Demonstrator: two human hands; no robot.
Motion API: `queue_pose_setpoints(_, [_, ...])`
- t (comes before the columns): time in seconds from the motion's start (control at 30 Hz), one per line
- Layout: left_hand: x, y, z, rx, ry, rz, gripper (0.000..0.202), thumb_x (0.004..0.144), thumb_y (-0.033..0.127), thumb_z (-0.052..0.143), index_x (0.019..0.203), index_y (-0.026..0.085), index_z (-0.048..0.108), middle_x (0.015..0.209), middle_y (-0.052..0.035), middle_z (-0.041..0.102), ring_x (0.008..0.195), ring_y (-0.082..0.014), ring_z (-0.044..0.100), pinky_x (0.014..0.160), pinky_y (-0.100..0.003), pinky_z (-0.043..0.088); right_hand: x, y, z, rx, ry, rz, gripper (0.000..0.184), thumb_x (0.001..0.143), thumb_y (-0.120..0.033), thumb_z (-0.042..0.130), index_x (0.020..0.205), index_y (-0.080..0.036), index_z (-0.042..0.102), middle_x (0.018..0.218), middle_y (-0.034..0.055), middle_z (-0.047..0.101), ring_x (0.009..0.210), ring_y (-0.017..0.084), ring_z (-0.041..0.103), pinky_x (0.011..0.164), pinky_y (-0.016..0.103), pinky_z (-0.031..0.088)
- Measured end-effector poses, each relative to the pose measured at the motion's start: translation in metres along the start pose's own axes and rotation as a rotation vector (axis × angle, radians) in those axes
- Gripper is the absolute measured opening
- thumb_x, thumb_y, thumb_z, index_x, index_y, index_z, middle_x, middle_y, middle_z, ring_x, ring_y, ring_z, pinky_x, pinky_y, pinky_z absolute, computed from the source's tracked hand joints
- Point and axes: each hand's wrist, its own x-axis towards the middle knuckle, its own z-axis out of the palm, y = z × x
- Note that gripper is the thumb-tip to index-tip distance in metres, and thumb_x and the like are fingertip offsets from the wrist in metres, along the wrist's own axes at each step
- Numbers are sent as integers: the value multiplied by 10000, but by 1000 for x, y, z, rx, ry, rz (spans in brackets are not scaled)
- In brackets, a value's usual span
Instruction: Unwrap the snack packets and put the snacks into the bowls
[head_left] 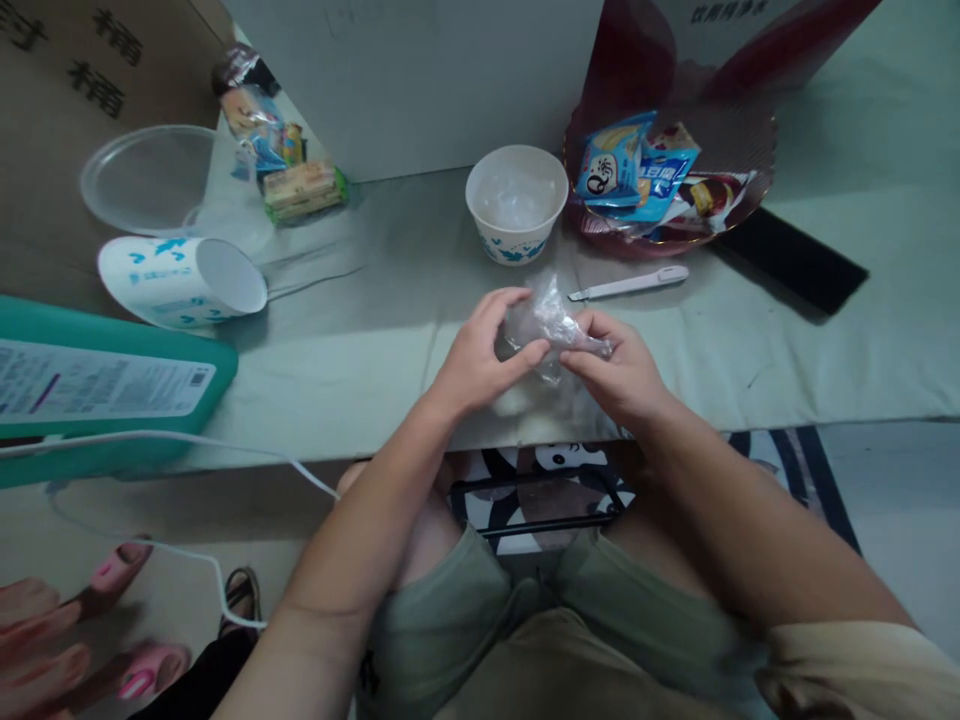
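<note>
A crumpled piece of clear plastic film point(553, 318) is between my two hands, above the near edge of the table. My left hand point(491, 350) curves round its left side, thumb and fingers on the film. From the right, my right hand point(615, 365) pinches a gathered end between thumb and fingers. Just beyond the film stands a white paper bowl point(517, 205) with blue prints, upright, with something translucent inside. A white utility knife point(630, 284) lies to the right of the bowl, its blade tip pointing toward the film.
A pink glass dish point(761, 170) holds several snack packets, beside a black box-like object point(799, 260). At left are a tipped paper cup point(184, 282), a clear lid point(150, 180), wrapped snacks point(304, 190) and a teal container point(112, 380). A white cable point(225, 440) hangs there. Large boxes stand behind.
</note>
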Motion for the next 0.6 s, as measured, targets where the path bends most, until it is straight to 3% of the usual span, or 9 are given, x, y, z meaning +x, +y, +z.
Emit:
queue_pose_setpoints(0.07, [2,0,3,-162,-184,-83,546,839,575,683,1210,178,632,1197,-115,723,1073,-252,677,922,-357,552,-3,0,1,151,-38,59,348,677,-412,803,739,-247,503,673,-49,471,613,126,420,608,284,366])
queue_pose_setpoints(0.13, [3,2,4,-251,-302,-134,447,833,567,691,1060,183,667,1006,-75,741,909,-226,674,837,-341,545,-3,-1,3,273,-69,110,390,666,-479,815,822,-267,528,725,-34,525,653,154,495,638,316,440])
queue_pose_setpoints(0.2, [3,5,2,-266,-266,-176,335,829,511,685,922,190,662,878,-44,706,814,-202,631,786,-329,515,-1,0,4,281,-43,102,422,674,-525,814,894,-280,549,837,-8,597,754,184,579,725,358,507])
queue_pose_setpoints(0.33, [4,6,-8,-223,-23,-307,198,784,375,645,842,187,621,778,-2,608,729,-155,542,718,-293,441,7,6,-1,-18,194,-92,551,677,-600,842,1044,-308,552,1164,40,638,1093,229,628,952,392,522])
queue_pose_setpoints(0.4, [5,7,-15,-234,-74,-334,205,734,344,668,846,181,613,752,18,575,691,-133,505,675,-271,408,10,9,-4,-135,155,-130,702,645,-624,866,1180,-337,515,1292,56,618,1223,252,603,1018,413,512])
queue_pose_setpoints(0.5, [6,8,-24,-298,-234,-305,234,697,321,718,831,178,590,716,44,521,645,-100,451,622,-240,360,12,10,-3,-136,-29,-61,738,668,-566,874,1255,-343,488,1161,45,666,1113,241,655,946,404,552])
queue_pose_setpoints(0.6, [4,7,-29,-392,-271,-295,249,720,328,738,822,178,568,706,49,501,638,-91,453,607,-230,354,9,11,1,-71,-4,-26,504,689,-426,877,1072,-296,576,919,-5,648,887,175,652,779,309,551])
